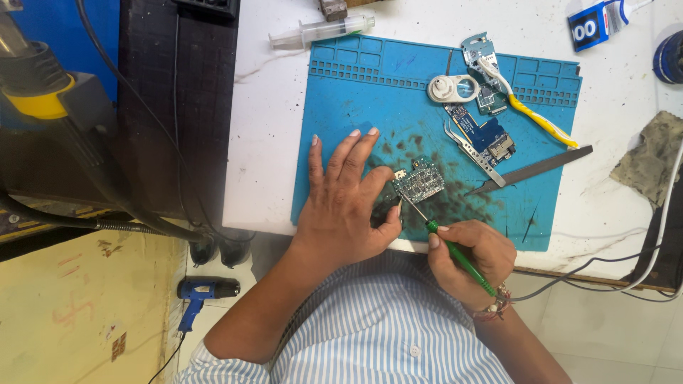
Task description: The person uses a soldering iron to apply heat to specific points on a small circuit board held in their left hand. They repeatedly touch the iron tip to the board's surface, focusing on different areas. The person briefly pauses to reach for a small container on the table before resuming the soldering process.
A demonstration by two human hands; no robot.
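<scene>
Hands (348, 203), screwdriver (455, 256), circuit board (420, 181)

- A small glue tube (596, 23) lies at the top right of the white table, just beyond the blue mat's far corner; it wears a blue label with large white characters, and a white nozzle end points to the right
- A round blue container (669, 58) sits at the right edge, partly cut off by the frame, its dark blue side wrapped by a pale band
</scene>
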